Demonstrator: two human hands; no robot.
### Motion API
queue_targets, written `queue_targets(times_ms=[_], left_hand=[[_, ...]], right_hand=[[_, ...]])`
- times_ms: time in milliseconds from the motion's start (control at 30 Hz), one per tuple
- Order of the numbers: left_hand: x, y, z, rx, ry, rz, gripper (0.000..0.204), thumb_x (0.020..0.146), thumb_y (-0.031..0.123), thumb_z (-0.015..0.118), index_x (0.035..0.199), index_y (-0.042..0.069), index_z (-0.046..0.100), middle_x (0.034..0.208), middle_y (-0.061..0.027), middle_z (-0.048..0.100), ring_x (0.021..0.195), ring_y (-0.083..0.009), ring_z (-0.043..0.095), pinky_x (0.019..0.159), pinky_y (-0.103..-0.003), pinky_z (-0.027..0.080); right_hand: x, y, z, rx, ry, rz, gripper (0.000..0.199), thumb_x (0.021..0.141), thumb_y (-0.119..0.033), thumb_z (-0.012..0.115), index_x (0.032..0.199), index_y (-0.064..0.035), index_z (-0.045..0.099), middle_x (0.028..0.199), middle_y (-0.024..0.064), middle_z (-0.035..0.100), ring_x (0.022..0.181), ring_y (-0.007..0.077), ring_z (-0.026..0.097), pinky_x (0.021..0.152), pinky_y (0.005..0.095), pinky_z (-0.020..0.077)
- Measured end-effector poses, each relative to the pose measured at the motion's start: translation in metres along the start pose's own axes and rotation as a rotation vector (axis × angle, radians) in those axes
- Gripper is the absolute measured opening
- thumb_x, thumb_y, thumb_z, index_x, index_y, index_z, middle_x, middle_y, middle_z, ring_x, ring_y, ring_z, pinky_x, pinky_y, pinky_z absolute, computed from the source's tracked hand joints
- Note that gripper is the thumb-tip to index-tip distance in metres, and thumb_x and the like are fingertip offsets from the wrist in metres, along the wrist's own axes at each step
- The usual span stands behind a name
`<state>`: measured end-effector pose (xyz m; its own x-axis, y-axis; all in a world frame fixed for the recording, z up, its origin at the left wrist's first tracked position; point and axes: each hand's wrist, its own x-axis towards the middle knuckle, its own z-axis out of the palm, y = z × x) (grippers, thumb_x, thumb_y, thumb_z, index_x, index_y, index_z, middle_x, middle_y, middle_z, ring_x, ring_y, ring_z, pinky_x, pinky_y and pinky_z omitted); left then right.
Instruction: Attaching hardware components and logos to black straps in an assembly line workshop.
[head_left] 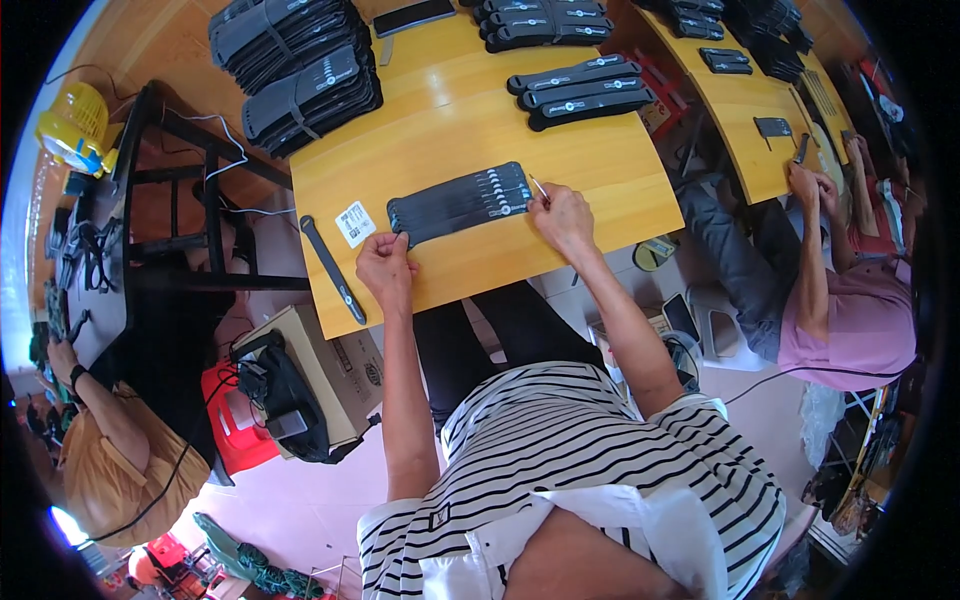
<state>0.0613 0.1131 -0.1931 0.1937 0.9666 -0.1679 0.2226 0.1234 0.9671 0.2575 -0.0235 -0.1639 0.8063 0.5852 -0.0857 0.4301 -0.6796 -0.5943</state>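
Observation:
On the wooden table lies a row of overlapping black straps point(455, 205) with rounded ends and pale printed marks near their right ends. My left hand point(387, 268) is closed at the near left corner of this row, thumb and fingers pinching the strap ends. At the right end, my right hand point(563, 218) is closed around a thin, pale, pointed tool point(540, 187), whose kind I cannot make out. A white printed label sheet point(354, 224) sits left of the row. One single black strap point(332, 270) lies apart near the table's left edge.
Banded stacks of black straps point(310, 95) fill the far left, and smaller bundles point(580, 90) stand far right. A dark phone point(413, 16) lies at the back. Co-workers sit on both sides; a cardboard box point(335, 370) stands on the floor at left.

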Motion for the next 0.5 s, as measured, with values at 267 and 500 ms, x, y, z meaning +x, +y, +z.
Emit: queue_targets(times_ms=[267, 500], left_hand=[[-0.002, 0.005, 0.003, 0.041, 0.021, 0.016, 0.011, 0.076, 0.004, 0.066, 0.075, -0.002, 0.056, 0.058, -0.0046, 0.055, 0.038, -0.01, 0.048, 0.034, -0.023, 0.038], [-0.006, 0.012, 0.007, 0.084, 0.073, 0.048, 0.012, 0.074, 0.001, 0.067, 0.074, -0.001, 0.055, 0.058, -0.0033, 0.049, 0.041, -0.0106, 0.048, 0.035, -0.024, 0.039]], right_hand=[[-0.001, -0.002, -0.003, -0.003, -0.017, 0.008, 0.015, 0.074, -0.02, 0.061, 0.074, -0.0051, 0.062, 0.075, 0.0185, 0.063, 0.074, 0.0362, 0.061, 0.067, 0.044, 0.0483], [0.002, -0.001, -0.002, -0.021, -0.006, 0.007, 0.014, 0.073, -0.019, 0.06, 0.073, -0.0048, 0.061, 0.075, 0.0193, 0.063, 0.075, 0.0365, 0.061, 0.069, 0.0439, 0.0486]])
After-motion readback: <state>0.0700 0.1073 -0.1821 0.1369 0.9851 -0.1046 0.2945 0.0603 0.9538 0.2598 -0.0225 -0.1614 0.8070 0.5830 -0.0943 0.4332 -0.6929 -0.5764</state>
